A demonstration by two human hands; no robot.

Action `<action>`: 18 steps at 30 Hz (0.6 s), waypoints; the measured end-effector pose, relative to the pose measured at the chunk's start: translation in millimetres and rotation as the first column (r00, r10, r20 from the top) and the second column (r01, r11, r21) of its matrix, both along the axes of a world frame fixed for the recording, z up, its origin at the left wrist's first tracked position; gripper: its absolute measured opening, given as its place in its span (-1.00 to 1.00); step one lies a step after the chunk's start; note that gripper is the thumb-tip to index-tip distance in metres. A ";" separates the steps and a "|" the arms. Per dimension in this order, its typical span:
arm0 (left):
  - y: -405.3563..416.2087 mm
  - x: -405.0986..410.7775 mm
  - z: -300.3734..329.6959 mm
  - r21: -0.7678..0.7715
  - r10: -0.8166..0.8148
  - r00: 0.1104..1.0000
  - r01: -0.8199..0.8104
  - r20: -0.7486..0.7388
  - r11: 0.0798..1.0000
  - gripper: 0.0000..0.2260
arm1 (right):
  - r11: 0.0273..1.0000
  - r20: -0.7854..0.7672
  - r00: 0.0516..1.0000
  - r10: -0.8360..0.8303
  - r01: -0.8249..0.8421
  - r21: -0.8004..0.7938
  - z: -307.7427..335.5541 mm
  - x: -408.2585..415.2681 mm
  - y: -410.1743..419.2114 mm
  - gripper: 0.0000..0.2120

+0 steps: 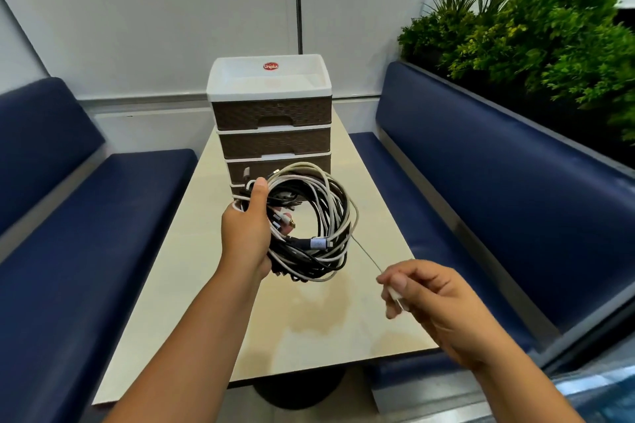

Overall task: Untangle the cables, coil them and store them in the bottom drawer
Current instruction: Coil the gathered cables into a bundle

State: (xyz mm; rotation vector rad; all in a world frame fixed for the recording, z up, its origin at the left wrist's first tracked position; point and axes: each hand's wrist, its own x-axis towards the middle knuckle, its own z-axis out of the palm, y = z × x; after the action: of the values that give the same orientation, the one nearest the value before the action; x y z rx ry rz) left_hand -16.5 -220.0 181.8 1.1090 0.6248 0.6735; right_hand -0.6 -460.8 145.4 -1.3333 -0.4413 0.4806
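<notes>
My left hand (245,228) grips a thick bundle of black and white cables (314,227), looped in a rough coil and held above the table. One thin cable strand (366,252) runs taut from the coil's right side down to my right hand (429,302), which pinches its white plug end between thumb and fingers. Behind the coil stands a small drawer unit (271,120) with a white top tray and brown woven-look drawer fronts. The coil hides most of its lowest drawers, so I cannot tell whether the bottom one is open.
The beige table (330,326) is narrow and runs away from me. Blue padded benches flank it on the left (103,216) and on the right (481,199). Green plants (549,38) fill a planter behind the right bench. A white wall lies beyond.
</notes>
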 end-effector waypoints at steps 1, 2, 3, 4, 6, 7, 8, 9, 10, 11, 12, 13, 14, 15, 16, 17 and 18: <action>-0.9 -0.1 -0.7 -0.009 0.004 1.000 -0.004 0.001 1.000 -0.72 | 0.998 -0.019 1.000 0.015 -0.014 0.054 2.7 -1.4 0.4 -0.80; -1.4 -0.1 -0.8 -0.025 0.005 1.000 -0.005 0.001 1.000 -0.73 | 0.994 -0.038 0.999 0.027 -0.023 0.110 5.5 -2.6 1.1 -0.77; -1.4 0.0 -0.7 -0.050 0.005 1.000 -0.005 0.004 0.999 -0.74 | 0.987 -0.040 0.999 0.036 -0.029 0.155 8.9 -3.5 1.5 -0.76; -1.3 0.0 -0.7 -0.078 0.006 1.000 -0.005 0.008 0.997 -0.74 | 0.983 -0.028 0.999 0.034 -0.028 0.179 11.5 -3.3 2.6 -0.78; -0.3 0.5 -0.7 -0.111 0.007 1.000 -0.006 0.010 0.994 -0.75 | 0.981 0.020 1.000 -0.010 0.006 0.193 15.3 -0.3 7.1 -0.70; -0.1 0.4 -1.0 -0.112 0.004 1.000 -0.002 0.012 0.994 -0.75 | 0.977 0.037 0.997 -0.066 0.057 0.204 16.4 2.3 9.4 -0.60; -0.4 0.2 -1.2 -0.107 -0.004 1.000 0.006 0.020 0.994 -0.75 | 0.968 0.046 0.989 -0.141 0.128 0.216 18.2 5.1 11.5 -0.55; -1.3 -0.4 -1.0 -0.102 -0.014 0.999 0.017 0.032 0.995 -0.76 | 0.957 0.055 0.976 -0.212 0.196 0.214 20.8 7.8 13.5 -0.54; -2.8 -0.9 -0.6 -0.099 -0.025 0.999 0.030 0.046 0.995 -0.76 | 0.951 0.058 0.965 -0.257 0.242 0.193 23.0 11.2 14.6 -0.55; -4.2 -1.5 -0.4 -0.095 -0.034 0.998 0.039 0.058 0.995 -0.77 | 0.951 0.045 0.961 -0.273 0.262 0.164 24.8 14.7 15.8 -0.58; -5.5 -2.2 -0.4 -0.088 -0.039 0.997 0.045 0.067 0.995 -0.77 | 0.956 0.018 0.964 -0.265 0.260 0.137 25.5 18.0 17.2 -0.64; -6.4 -2.4 -0.6 -0.076 -0.042 0.996 0.048 0.072 0.996 -0.75 | 0.962 -0.010 0.969 -0.248 0.248 0.110 24.9 21.1 19.0 -0.71; -7.1 -2.4 -1.2 -0.062 -0.044 0.996 0.049 0.075 0.997 -0.73 | 0.966 -0.034 0.969 -0.244 0.246 0.077 23.2 24.1 21.5 -0.77; -7.8 -1.9 -1.9 -0.049 -0.048 0.996 0.052 0.075 0.997 -0.70 | 0.964 -0.057 0.964 -0.259 0.261 0.050 21.6 26.2 24.7 -0.81; -8.5 -1.4 -2.5 -0.042 -0.051 0.996 0.054 0.073 0.998 -0.67 | 0.957 -0.083 0.955 -0.285 0.288 0.029 19.8 27.6 28.1 -0.83; -9.5 -0.9 -2.7 -0.042 -0.053 0.996 0.056 0.073 0.998 -0.65 | 0.948 -0.114 0.942 -0.315 0.318 0.011 16.6 29.6 30.9 -0.84; -10.4 -0.6 -2.9 -0.049 -0.053 0.996 0.057 0.076 0.997 -0.65 | 0.940 -0.148 0.929 -0.338 0.342 -0.003 13.7 31.0 33.3 -0.83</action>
State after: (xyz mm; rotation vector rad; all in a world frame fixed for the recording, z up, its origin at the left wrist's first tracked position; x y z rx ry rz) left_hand -17.1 -230.5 178.9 1.0457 0.5427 0.6454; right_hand 30.4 -427.5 159.1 -1.3095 -0.0883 0.2795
